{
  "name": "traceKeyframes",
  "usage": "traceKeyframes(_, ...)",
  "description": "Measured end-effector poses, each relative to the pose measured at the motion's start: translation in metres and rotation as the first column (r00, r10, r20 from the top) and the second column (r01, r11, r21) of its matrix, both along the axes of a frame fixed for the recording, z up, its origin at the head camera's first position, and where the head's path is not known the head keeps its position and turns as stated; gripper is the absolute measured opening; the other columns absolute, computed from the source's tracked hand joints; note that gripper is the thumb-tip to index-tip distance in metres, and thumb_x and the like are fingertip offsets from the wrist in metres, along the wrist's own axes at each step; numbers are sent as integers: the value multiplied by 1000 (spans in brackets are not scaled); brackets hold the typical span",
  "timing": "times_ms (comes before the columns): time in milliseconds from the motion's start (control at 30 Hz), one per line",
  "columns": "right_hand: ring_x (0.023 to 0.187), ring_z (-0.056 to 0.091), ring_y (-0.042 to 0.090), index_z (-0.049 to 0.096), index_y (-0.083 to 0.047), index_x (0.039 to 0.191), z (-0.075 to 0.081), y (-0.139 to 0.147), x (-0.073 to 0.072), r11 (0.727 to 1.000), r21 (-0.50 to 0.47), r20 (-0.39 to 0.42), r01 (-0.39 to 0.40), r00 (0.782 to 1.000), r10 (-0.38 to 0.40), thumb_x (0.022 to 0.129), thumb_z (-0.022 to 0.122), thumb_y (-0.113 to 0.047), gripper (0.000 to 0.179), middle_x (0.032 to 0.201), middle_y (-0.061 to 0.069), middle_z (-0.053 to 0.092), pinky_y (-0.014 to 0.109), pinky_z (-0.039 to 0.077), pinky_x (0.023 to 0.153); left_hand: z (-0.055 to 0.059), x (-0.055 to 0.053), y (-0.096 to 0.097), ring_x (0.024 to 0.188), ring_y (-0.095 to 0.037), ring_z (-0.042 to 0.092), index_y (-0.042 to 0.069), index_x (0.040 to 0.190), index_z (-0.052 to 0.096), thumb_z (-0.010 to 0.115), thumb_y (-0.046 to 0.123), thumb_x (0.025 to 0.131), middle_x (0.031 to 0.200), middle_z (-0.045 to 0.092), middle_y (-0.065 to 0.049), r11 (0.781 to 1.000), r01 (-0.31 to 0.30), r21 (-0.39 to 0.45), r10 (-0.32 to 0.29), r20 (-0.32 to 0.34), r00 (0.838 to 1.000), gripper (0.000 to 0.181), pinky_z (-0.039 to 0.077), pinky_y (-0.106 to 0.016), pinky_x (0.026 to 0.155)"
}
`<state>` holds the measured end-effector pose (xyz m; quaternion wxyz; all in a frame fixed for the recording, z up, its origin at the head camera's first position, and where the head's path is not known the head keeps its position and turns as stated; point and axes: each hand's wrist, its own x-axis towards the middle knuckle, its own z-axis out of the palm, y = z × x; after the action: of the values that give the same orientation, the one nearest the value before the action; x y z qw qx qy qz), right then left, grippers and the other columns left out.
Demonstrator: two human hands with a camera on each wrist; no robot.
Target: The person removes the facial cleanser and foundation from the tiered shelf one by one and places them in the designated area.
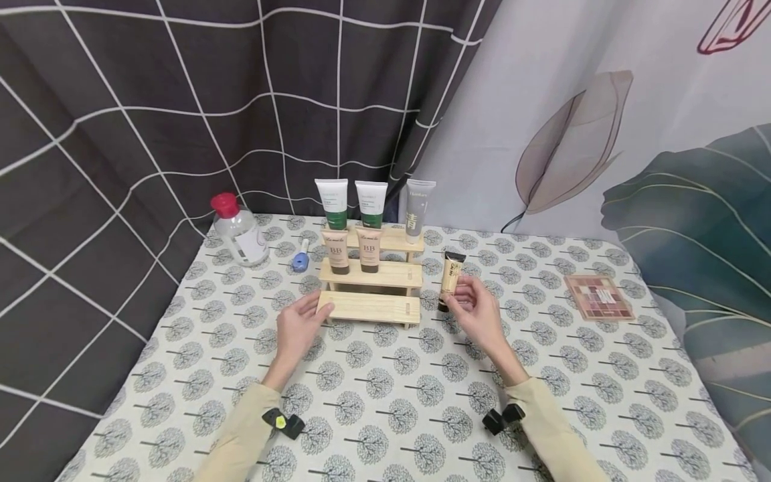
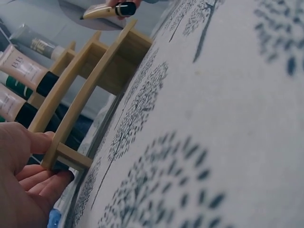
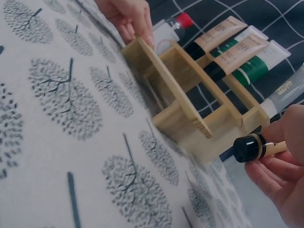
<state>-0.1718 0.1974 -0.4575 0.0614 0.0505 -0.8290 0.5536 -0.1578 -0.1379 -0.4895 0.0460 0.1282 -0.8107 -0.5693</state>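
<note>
My right hand (image 1: pixel 478 311) pinches a gold tube with a black cap (image 1: pixel 451 274) between thumb and fingers, just right of a three-step wooden display stand (image 1: pixel 369 306). In the right wrist view the tube's black cap (image 3: pixel 249 147) points toward the stand. My left hand (image 1: pixel 299 335) grips the left end of the stand's lowest step, thumb on top and fingers around the corner (image 2: pixel 50 183). On the middle step stand two beige BB cream tubes (image 1: pixel 369 250). The top step carries two white-and-green tubes (image 1: pixel 333 201) and a grey tube (image 1: pixel 417 211) at its right end.
A clear bottle with a red cap (image 1: pixel 241 231) stands at the back left, near a small blue bottle (image 1: pixel 300 258). To the right lies an eyeshadow palette (image 1: pixel 599 297). Curtains (image 1: pixel 301 80) hang behind the tree-patterned tablecloth (image 1: pixel 373 428).
</note>
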Motion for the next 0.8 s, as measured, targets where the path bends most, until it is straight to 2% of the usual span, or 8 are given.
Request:
traceKeyframes(167,94,73,31,56,4,127,-5,1,4,998,65,71,15,997,-20,91,75,-9,43,107,23,73,15,62,79,0,0,1,119,-34,68,4,133,64,81,26,87,130,67,-22,1000,-8,23,8,7,1000,54,61,-32,97)
traceKeyframes(367,90,73,27,58,-1,125,-10,-1,6,978,206,152,28,986,-60,91,76,-18,42,103,19,75,26,65,77,-2,-1,0,119,-34,68,5,132,64,80,24,87,131,67,-22,999,-9,46,9,6,1000,52,61,-30,95)
traceKeyframes(633,77,70,19,59,2,121,-15,-4,5,968,252,204,9,977,-62,89,78,-19,43,96,17,75,25,61,63,-3,-1,1,120,-35,67,3,132,64,80,22,88,132,66,-23,998,-6,55,7,-12,1000,50,60,-29,95)
traceKeyframes(800,73,68,18,62,2,116,-15,-7,3,943,333,200,-2,977,-68,88,79,-23,42,91,14,75,26,57,63,-3,-1,1,120,-35,67,3,131,64,80,22,88,131,66,-23,999,-12,49,13,-18,1000,50,60,-31,97)
